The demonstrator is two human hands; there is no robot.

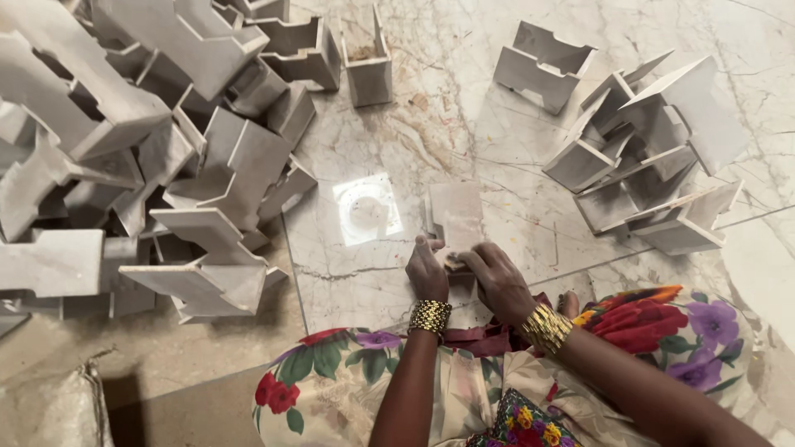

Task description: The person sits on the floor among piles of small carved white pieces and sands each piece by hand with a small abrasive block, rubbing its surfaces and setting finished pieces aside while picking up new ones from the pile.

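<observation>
A flat marble piece (455, 217) is gripped on the floor (464, 99) by the fingers of both the left hand (426, 270) and the right hand (499, 280), with a small pile (646, 157) set down toward the right edge and a far larger heap (141, 149) lying at the left.

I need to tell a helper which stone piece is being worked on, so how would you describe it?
On the marble floor, between the big heap of stone brackets on one side and the smaller heap on the other, look just in front of the seated person. The flat pale slab lies alone there, with both the left hand and the right hand on its near edge.
</observation>
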